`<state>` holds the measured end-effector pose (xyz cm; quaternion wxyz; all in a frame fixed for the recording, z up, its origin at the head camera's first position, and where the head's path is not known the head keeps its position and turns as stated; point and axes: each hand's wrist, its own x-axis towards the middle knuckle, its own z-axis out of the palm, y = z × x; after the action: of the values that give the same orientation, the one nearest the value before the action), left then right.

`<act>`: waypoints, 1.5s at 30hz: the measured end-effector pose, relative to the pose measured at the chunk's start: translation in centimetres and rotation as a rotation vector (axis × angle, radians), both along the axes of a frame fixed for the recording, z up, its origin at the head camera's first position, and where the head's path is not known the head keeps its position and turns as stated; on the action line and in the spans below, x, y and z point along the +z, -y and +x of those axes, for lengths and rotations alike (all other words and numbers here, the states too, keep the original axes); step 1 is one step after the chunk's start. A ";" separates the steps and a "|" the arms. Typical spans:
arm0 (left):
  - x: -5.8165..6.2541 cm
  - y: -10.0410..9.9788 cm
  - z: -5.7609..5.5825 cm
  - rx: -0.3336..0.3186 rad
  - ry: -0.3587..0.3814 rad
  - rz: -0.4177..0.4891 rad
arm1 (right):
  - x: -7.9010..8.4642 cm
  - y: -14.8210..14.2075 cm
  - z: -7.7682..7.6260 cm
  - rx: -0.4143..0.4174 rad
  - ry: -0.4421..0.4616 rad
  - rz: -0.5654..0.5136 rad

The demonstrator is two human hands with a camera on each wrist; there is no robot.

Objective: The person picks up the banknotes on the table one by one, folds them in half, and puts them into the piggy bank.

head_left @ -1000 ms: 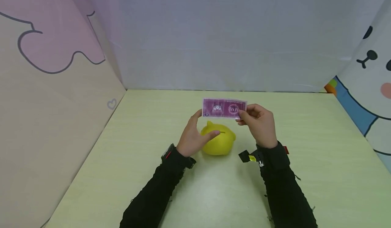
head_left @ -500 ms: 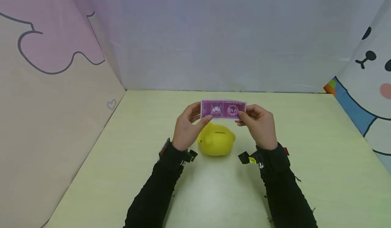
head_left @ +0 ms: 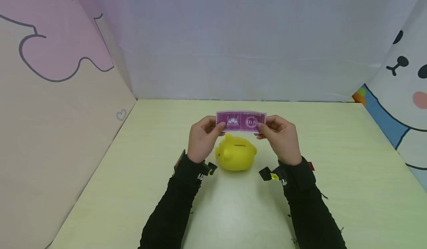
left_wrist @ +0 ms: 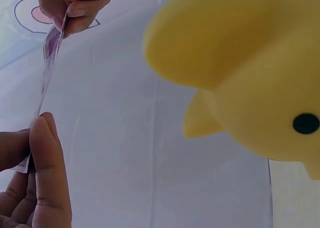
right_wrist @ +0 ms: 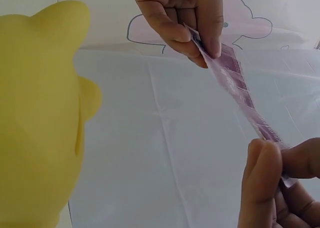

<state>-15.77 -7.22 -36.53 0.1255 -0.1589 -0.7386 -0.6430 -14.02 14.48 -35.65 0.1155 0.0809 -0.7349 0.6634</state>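
Observation:
A purple toy banknote (head_left: 241, 121) is stretched between both hands above a yellow piggy bank (head_left: 236, 153). My left hand (head_left: 202, 137) pinches its left end, thumb in front and fingers behind. The right end is pinched the same way by my right hand (head_left: 281, 137). On top of the piggy bank a dark slot shows, and its snout side faces left. In the left wrist view the banknote (left_wrist: 49, 63) appears nearly edge-on, with the piggy bank's ear and black eye (left_wrist: 306, 123) close by. From the right wrist, the banknote (right_wrist: 232, 83) looks slightly bowed between the pinching fingers.
The piggy bank stands on a pale yellow-green table (head_left: 133, 189). A white sheet (head_left: 250, 41) hangs along the back edge. Cartoon-printed panels flank the table, a pink and cream one (head_left: 60, 93) on the left and one with a white bear (head_left: 407, 93) on the right.
The left hand has come up from in front of the piggy bank to the banknote's left end and now pinches it. Banknote and right hand have shifted slightly left and down.

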 end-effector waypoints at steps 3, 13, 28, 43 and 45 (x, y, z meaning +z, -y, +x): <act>0.1 0.1 -0.1 -0.003 0.003 0.011 | 0.0 0.0 0.0 0.007 -0.001 0.003; 0.0 0.3 -0.1 -0.018 0.027 0.043 | -0.1 -0.1 -0.1 0.019 -0.012 -0.023; 0.6 0.4 0.6 -0.082 -0.034 0.148 | 0.0 0.0 -0.2 -0.027 0.011 -0.029; 0.3 0.0 0.3 -0.125 0.034 0.105 | 0.2 0.5 0.2 0.035 -0.017 -0.039; 0.3 -0.1 0.4 -0.138 0.041 0.088 | 0.3 0.6 0.3 0.043 -0.017 -0.033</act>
<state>-15.36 -7.10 -36.22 0.0726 -0.1907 -0.6991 -0.6853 -13.68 13.88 -35.39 0.1090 0.1004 -0.7209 0.6771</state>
